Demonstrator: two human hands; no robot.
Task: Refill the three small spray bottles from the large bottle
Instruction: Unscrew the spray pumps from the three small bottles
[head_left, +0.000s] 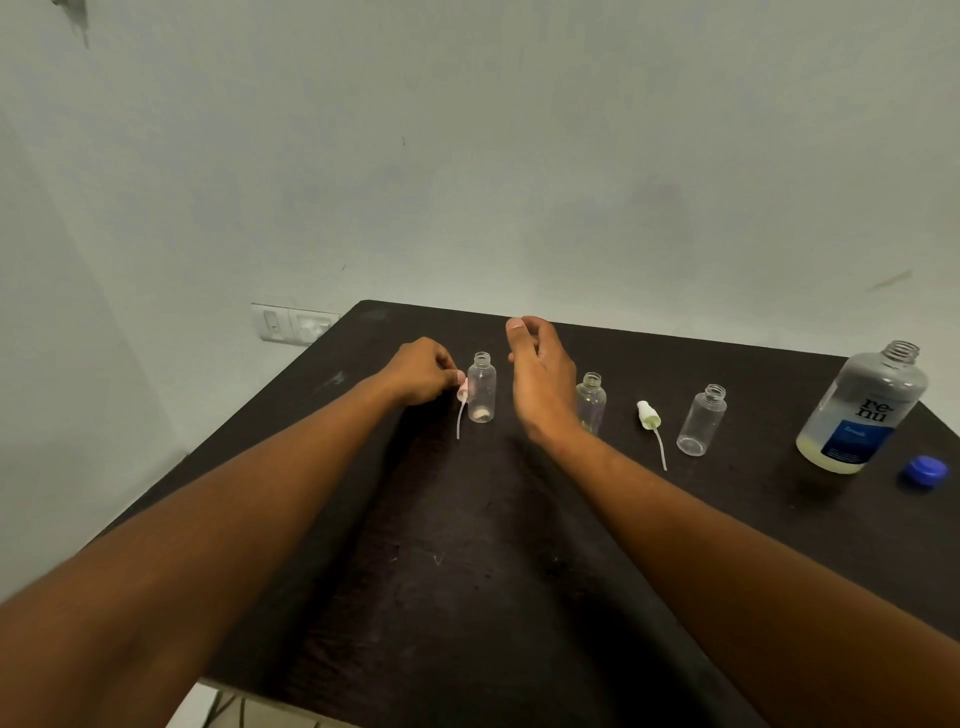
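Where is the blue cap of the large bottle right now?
In the head view the blue cap lies on the dark table at the far right, just right of the base of the open large bottle, away from both hands.

Dim, greenish indoor light, soft shadows on the dark table (467, 571), wide-angle bending at edges, slightly soft detail

blue cap (925, 470); dark table (467, 571)
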